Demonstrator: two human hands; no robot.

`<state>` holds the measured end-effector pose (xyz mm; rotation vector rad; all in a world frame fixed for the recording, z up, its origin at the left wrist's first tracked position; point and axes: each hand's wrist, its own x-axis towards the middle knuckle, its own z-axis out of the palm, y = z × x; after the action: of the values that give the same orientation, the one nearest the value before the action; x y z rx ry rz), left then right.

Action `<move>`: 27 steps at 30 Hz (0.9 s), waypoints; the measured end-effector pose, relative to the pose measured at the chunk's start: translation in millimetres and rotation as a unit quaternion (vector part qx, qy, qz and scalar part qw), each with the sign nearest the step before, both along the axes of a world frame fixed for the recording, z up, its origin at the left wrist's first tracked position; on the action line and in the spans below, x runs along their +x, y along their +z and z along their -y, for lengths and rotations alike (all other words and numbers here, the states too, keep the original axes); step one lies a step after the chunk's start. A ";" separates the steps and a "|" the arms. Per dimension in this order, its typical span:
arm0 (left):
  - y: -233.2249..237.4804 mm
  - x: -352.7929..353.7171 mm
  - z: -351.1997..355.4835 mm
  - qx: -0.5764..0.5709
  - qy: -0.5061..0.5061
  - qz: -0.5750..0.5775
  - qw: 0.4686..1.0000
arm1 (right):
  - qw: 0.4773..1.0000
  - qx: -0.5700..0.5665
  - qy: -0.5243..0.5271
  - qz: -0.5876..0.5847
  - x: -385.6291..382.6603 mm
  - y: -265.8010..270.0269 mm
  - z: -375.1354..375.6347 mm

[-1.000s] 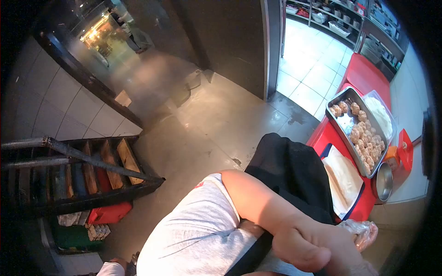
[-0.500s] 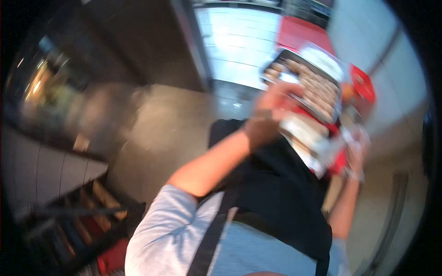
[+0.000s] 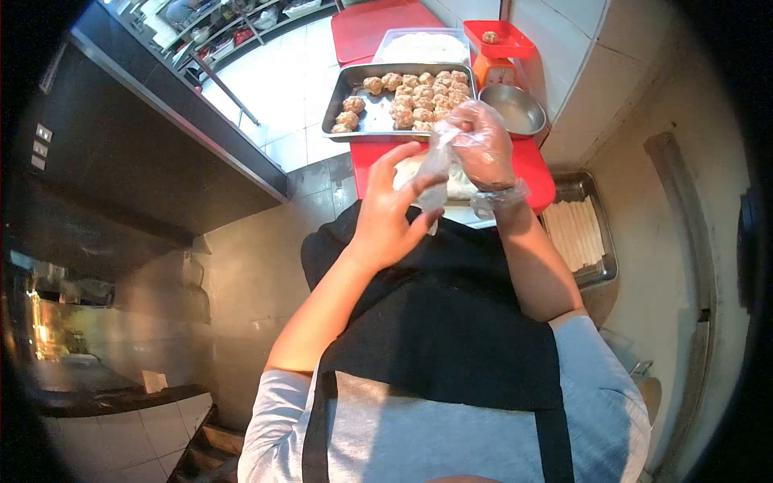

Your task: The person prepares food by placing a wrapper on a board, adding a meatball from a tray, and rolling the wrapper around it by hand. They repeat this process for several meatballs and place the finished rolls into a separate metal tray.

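Note:
My right hand [image 3: 485,153], inside a clear plastic glove, pinches a second clear plastic glove [image 3: 435,181] that hangs limp from its fingers. Bare and with fingers spread, my left hand [image 3: 388,209] is right at the hanging glove, its fingertips overlapping the plastic in this view. Just beyond both hands lies a metal tray [image 3: 372,121] with rows of lumpy meat-filling balls [image 3: 424,98]; its left part shows bare metal. A pale, flat thing [image 3: 460,185] lies on the red table behind the gloves, partly hidden by my hands.
An orange scale [image 3: 493,71] with a red pan [image 3: 515,42] bears one filling ball [image 3: 489,37]. Beside it stands a metal bowl [image 3: 519,109]. A clear tub [image 3: 423,47] of white stuff sits behind the tray. Low at right, another metal tray [image 3: 609,258] holds pale strips.
My view has turned and steadied. My left hand has moved back from beside the tray to the plastic glove, and my right hand has come in from the right to meet it.

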<state>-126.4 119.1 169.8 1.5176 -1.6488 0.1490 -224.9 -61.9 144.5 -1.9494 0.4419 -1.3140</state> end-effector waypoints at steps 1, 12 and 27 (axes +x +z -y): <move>-10.1 5.2 11.1 0.011 -0.018 0.001 1.000 | 0.998 0.022 0.046 0.034 2.3 0.6 -3.6; -53.7 63.7 23.7 0.114 -0.193 -0.696 0.682 | 0.779 0.498 0.377 0.055 -15.6 -16.2 9.0; -163.6 61.5 -70.1 0.308 0.121 0.046 0.942 | 0.708 0.605 0.318 0.176 -29.0 -44.7 9.2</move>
<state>-64.9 189.2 6.2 2.2141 -1.6612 -0.1894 -253.9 -71.1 99.8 -0.5783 0.2575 -0.5677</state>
